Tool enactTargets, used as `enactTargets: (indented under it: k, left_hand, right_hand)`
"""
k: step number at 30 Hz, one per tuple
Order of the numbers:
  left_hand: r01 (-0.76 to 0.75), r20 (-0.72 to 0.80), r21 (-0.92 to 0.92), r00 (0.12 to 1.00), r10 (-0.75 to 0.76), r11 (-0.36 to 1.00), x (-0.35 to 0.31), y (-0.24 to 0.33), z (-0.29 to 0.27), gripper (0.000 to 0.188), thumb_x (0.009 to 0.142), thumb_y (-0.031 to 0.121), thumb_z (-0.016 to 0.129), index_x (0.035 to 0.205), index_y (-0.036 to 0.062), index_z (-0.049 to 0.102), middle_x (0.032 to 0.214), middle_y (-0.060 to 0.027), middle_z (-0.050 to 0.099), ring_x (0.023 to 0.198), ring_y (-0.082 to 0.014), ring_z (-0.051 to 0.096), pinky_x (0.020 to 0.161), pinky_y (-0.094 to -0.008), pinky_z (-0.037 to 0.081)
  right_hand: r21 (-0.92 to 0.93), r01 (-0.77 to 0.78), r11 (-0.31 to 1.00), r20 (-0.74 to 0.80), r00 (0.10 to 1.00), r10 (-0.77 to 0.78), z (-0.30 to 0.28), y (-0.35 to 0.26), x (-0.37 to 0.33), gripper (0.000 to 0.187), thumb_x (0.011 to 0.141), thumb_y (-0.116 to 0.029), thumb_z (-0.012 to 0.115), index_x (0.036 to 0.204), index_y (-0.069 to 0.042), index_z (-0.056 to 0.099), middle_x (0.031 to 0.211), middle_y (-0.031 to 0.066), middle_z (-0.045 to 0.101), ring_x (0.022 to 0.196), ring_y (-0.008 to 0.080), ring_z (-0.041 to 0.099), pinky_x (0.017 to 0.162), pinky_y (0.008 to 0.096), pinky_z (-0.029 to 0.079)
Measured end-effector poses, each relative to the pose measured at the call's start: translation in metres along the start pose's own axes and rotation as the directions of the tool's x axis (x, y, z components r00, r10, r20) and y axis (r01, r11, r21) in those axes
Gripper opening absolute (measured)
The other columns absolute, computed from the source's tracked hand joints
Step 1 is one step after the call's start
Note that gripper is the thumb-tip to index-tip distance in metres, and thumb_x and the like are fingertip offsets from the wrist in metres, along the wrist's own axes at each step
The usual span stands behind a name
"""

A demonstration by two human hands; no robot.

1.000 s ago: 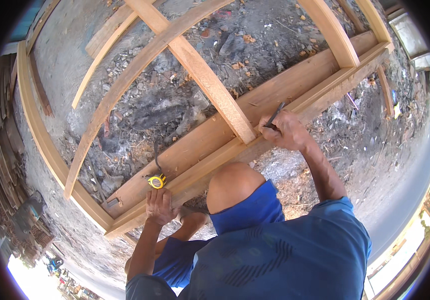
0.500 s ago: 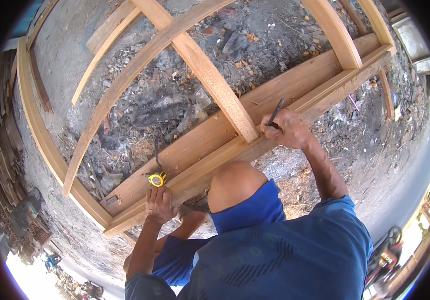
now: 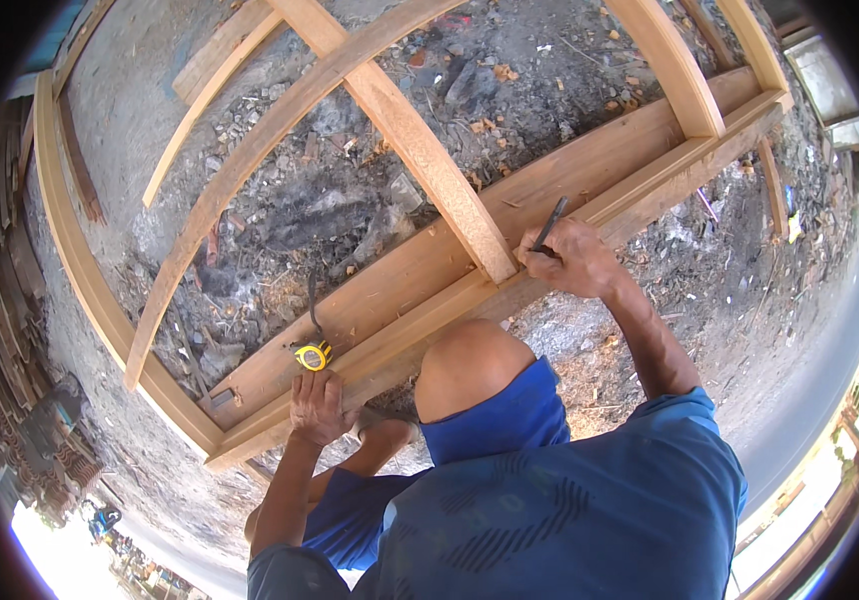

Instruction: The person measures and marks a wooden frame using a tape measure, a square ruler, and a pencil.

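My right hand (image 3: pixel 572 258) is closed around a dark, pencil-like marking stick (image 3: pixel 553 222), its upper end pointing up and away. That hand rests at the front rail, just right of where a wooden crosspiece (image 3: pixel 450 190) meets it. To the left, my left hand (image 3: pixel 320 408) has its fingers curled over the edge of the wooden rail (image 3: pixel 390 340). Just beyond those fingers lies a yellow and black tape measure (image 3: pixel 312 355) on the rail, and a dark strap runs up from it. My bare knee is close to the rail between the two hands.
A curved wooden strip (image 3: pixel 220 195) crosses above the frame. Side beams (image 3: pixel 90 275) and more crosspieces (image 3: pixel 665 65) extend away from me. Rubble and wood chips (image 3: pixel 330 220) cover the ground inside. Stacked planks (image 3: pixel 5 290) lie at the far left.
Both hands keep their places and holds. The view has shifted slightly, and a wheeled vehicle at the lower right edge no longer shows.
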State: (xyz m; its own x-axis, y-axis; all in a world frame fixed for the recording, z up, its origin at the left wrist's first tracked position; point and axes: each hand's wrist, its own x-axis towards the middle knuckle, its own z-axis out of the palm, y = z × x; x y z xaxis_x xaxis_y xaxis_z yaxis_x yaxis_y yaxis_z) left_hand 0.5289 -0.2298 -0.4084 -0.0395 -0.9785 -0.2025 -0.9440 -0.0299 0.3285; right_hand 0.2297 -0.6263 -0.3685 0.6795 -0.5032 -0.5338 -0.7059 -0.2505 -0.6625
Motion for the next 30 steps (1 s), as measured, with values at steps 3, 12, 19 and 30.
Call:
enactTargets:
  k: [3,12,19,30]
  left_hand:
    - [0.002,0.0,-0.006,1.0,-0.002,1.0,0.001,0.0013,-0.0018,0.065,0.071,0.047,0.079,0.111,0.0009,0.057,0.102,-0.0185,0.056,0.096,-0.0408,0.055,0.08,-0.0537,0.041]
    - [0.034,0.004,-0.014,0.999,-0.034,0.999,0.0048,0.0046,-0.0052,0.055,0.07,0.042,0.077,0.104,0.0034,0.058,0.101,-0.0165,0.057,0.094,-0.0394,0.056,0.081,-0.0527,0.042]
    - [0.012,-0.003,-0.02,1.0,-0.012,1.0,0.0026,0.0018,-0.003,0.063,0.069,0.044,0.081,0.11,0.003,0.056,0.102,-0.017,0.056,0.095,-0.0397,0.055,0.08,-0.0529,0.042]
    - [0.028,-0.01,-0.018,1.0,-0.028,0.999,0.0042,0.004,-0.0046,0.056,0.068,0.04,0.08,0.106,0.005,0.058,0.105,-0.0157,0.058,0.097,-0.0394,0.056,0.083,-0.0532,0.043]
  right_hand:
    - [-0.01,-0.027,1.0,0.015,1.0,0.027,-0.0002,-0.0038,0.0004,0.015,0.082,-0.019,0.061,0.087,-0.009,0.071,0.081,0.0154,0.069,0.081,0.0367,0.069,0.076,0.0457,0.052]
    - [-0.019,-0.043,0.999,0.029,0.999,0.044,0.0045,0.0005,0.0044,0.015,0.081,-0.018,0.061,0.086,-0.01,0.071,0.08,0.0164,0.069,0.081,0.0381,0.068,0.077,0.0465,0.052]
    - [-0.03,-0.043,0.999,0.016,0.999,0.043,0.0041,-0.0013,0.0052,0.013,0.082,-0.019,0.06,0.085,-0.01,0.069,0.079,0.0178,0.068,0.081,0.04,0.066,0.077,0.0478,0.051]
    - [-0.009,-0.053,0.999,0.029,0.998,0.054,0.0055,0.0025,0.0079,0.014,0.082,-0.018,0.06,0.086,-0.01,0.07,0.078,0.0186,0.067,0.08,0.0401,0.067,0.077,0.0472,0.052]
